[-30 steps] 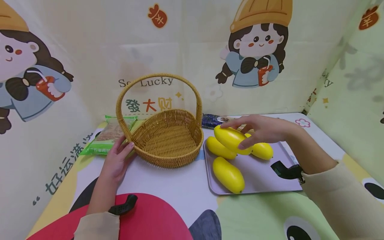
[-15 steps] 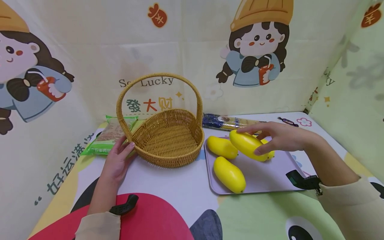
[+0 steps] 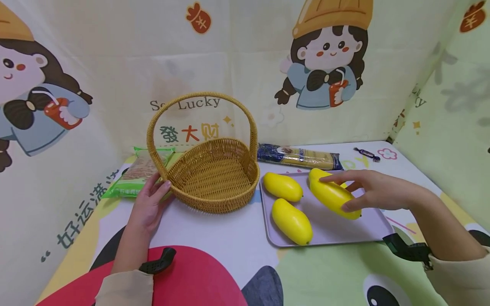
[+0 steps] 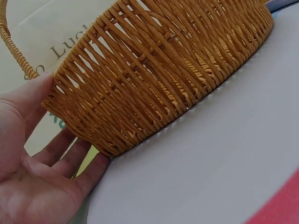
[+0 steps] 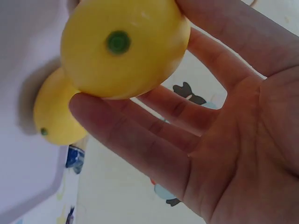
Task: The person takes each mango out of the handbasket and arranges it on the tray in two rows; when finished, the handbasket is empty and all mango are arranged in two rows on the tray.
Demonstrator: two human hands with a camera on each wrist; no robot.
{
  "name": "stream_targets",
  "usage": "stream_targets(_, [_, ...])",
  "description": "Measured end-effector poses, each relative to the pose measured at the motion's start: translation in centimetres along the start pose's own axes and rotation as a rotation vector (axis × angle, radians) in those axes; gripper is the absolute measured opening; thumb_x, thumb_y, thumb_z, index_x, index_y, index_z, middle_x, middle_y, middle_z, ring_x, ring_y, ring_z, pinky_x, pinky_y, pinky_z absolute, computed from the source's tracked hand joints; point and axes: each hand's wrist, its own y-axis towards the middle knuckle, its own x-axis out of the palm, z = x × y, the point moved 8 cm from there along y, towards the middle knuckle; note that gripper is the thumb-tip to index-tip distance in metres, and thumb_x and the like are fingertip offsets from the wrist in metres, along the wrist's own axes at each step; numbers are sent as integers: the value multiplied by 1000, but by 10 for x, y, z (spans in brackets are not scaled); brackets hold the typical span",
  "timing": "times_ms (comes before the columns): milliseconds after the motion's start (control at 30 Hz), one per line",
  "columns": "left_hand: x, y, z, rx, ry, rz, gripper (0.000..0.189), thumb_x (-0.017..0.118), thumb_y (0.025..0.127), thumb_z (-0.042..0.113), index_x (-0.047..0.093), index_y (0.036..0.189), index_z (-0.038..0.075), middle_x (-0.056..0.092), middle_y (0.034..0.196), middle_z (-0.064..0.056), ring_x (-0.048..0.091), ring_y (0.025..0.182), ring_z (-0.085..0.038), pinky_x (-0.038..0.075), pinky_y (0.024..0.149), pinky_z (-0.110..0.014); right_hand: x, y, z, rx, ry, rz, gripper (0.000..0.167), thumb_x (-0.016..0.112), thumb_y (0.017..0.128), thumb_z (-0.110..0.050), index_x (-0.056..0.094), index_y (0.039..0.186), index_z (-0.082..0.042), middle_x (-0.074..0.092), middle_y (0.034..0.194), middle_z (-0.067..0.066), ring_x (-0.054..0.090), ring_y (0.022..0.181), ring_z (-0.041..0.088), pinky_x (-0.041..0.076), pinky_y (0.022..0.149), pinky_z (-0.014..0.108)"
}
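A yellow mango [image 3: 332, 196] is in my right hand [image 3: 377, 190], pinched between thumb and fingers over the lilac tray [image 3: 329, 237]. Its green stem end faces the camera in the right wrist view. Two more mangoes [image 3: 283, 187] [image 3: 292, 222] lie on the tray's left side. Behind the held one, another mango [image 5: 58, 109] is mostly hidden in the head view. My left hand [image 3: 150, 204] grips the left side of a wicker basket [image 3: 216, 174] by the base of its tall handle. In the left wrist view, the thumb touches the rim and the fingers lie along the wall.
Left of the basket lies a green-and-clear food bag [image 3: 139, 174]. A long blue-and-yellow packet [image 3: 300, 157] stretches along the back behind the tray, and a small dark wrapped candy [image 3: 367, 154] sits at the back right. A printed cloth wall [image 3: 245, 63] rises behind the table.
My right hand has moved right and toward me with the mango, lower over the tray, uncovering the long packet and the candy. My left hand and the basket have stayed put.
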Motion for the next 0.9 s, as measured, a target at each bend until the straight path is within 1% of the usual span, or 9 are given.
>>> stream_targets(167, [-1, 0, 1, 5, -6, 2, 71, 65, 103, 28, 28, 163, 40, 36, 158, 4, 33, 151, -20, 26, 129, -47, 8, -6, 11, 25, -61, 15, 66, 81, 87, -30, 56, 149, -28, 59, 144, 11, 59, 112, 23, 54, 81, 35])
stream_targets(300, [-2, -1, 0, 1, -15, 8, 72, 66, 101, 28, 29, 162, 40, 37, 155, 6, 34, 150, -20, 26, 129, -47, 18, -10, 18, 24, -41, 17, 66, 82, 87, -31, 57, 148, -26, 59, 144, 13, 60, 112, 24, 53, 81, 34])
stream_targets(367, [-1, -1, 1, -1, -11, 8, 73, 67, 101, 29, 28, 163, 40, 36, 157, 4, 33, 151, -19, 26, 129, -48, 23, -12, 21, 24, -40, 28, 67, 82, 87, -31, 57, 149, -25, 59, 144, 14, 61, 111, 24, 53, 80, 33])
stream_targets(467, [-1, 0, 1, -3, -7, 7, 73, 66, 102, 29, 27, 163, 40, 31, 162, 1, 32, 152, -20, 25, 129, -48, 30, -14, 25, 30, -67, 55, 68, 84, 86, -32, 58, 148, -26, 60, 143, 13, 59, 108, 22, 52, 77, 29])
stream_targets(600, [-1, 1, 4, -5, -10, 13, 71, 64, 103, 28, 27, 163, 41, 27, 166, -1, 31, 153, -19, 25, 129, -48, 36, -15, 27, 42, -85, 83, 68, 84, 84, -32, 58, 148, -28, 60, 141, 12, 58, 106, 22, 52, 76, 30])
stream_targets(733, [0, 0, 4, -2, -25, 11, 73, 66, 101, 28, 28, 162, 40, 29, 165, 0, 32, 152, -19, 25, 129, -48, 39, -16, 31, 61, -88, 94, 68, 85, 84, -31, 59, 147, -27, 62, 137, 12, 59, 106, 23, 52, 77, 33])
stream_targets(900, [1, 0, 1, 1, -40, 9, 74, 68, 100, 27, 30, 162, 39, 30, 163, 1, 33, 151, -19, 24, 129, -48, 41, -16, 34, 75, -127, 107, 68, 86, 82, -31, 60, 146, -26, 64, 128, 8, 58, 101, 21, 51, 74, 31])
